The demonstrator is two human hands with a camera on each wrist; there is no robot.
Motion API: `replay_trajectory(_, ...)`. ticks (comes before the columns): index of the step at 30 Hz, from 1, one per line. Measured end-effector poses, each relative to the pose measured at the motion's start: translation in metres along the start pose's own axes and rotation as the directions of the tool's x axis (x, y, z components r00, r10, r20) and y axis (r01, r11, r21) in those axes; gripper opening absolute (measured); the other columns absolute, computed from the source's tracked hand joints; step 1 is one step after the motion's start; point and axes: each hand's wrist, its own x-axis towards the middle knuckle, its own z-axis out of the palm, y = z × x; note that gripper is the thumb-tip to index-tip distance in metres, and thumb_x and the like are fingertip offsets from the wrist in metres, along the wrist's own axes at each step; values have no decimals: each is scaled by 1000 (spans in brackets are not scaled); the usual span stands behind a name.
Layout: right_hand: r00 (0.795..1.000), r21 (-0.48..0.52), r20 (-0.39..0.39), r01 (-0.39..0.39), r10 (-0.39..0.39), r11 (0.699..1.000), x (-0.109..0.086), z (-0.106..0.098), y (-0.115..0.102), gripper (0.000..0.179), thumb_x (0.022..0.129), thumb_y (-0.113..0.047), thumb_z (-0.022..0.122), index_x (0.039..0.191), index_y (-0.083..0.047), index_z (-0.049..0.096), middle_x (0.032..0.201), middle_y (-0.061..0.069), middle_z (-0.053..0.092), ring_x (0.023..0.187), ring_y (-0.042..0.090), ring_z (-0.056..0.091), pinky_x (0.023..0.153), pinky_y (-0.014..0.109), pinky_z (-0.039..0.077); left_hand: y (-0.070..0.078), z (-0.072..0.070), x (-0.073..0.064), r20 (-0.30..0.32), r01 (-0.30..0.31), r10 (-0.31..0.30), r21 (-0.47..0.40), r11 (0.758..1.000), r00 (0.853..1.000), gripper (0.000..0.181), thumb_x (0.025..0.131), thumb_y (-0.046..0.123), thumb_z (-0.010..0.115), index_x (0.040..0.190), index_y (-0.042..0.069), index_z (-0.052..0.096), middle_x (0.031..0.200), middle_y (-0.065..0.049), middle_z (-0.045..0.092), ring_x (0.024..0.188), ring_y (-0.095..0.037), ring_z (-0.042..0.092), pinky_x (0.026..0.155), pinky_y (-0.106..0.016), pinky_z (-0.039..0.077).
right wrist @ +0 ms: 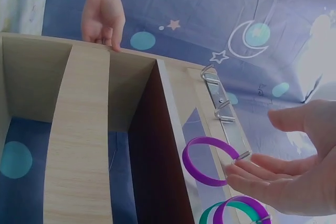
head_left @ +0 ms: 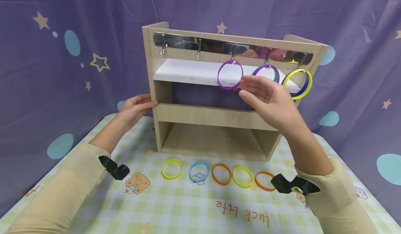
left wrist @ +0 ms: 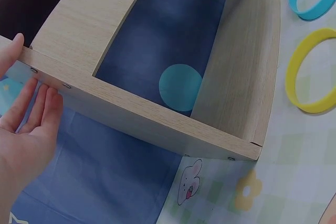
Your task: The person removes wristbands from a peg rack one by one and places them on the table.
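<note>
A purple silicone wristband (head_left: pixel 230 75) hangs from the middle hook of the metal hook strip (head_left: pixel 216 47) on a wooden shelf unit (head_left: pixel 216 117). My right hand (head_left: pixel 269 100) is just right of that band, thumb apart from the straight fingers (right wrist: pixel 262 176), with nothing gripped. In the right wrist view the fingertips are at the band's edge; whether they touch it I cannot tell. My left hand (head_left: pixel 134 110) rests against the unit's left side panel (left wrist: pixel 131 111), thumb on the front edge and fingertips on the outer face.
On the hook to the right hang purple and teal wristbands (right wrist: pixel 233 203). Yellow and dark blue wristbands (head_left: pixel 308 88) hang on the last hook. Several more bands, including a light blue wristband (head_left: pixel 190 176), lie in a row on the checkered tablecloth (head_left: pixel 175 209).
</note>
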Motion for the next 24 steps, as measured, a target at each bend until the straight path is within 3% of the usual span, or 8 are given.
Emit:
replay_trajectory(3,998,-1,-54,19,-19,1000,6,1,-2,45,93,-15,64,134,-1,52,136,15,57,124,17,57,100,12,48,0,0,1,1,-8,8,-9,1000,1000,71,92,10,64,149,-6,24,111,9,57,99,2,61,93,-9,46)
replay_trajectory(7,991,-31,-123,50,-53,998,15,3,-5,46,92,-12,65,134,1,52,139,14,55,132,21,52,108,23,44,0,0,1,-5,-15,15,-14,1000,1000,71,92,9,64,148,-7,25,108,10,59,97,2,62,90,-8,47)
replay_trajectory(16,980,-142,-186,49,-76,989,36,9,-5,46,89,-13,68,132,0,55,134,18,59,127,24,56,107,30,47,0,0,1,-7,-23,23,-36,999,1000,69,92,8,63,147,-8,25,105,11,61,96,1,62,88,-8,49)
replay_trajectory(24,968,-260,-220,65,-125,963,45,12,-2,40,89,-11,67,126,1,60,120,20,67,112,27,66,96,33,55,0,1,0,-3,-22,22,-35,999,1000,70,92,8,63,148,-8,24,106,11,61,96,1,62,89,-8,49)
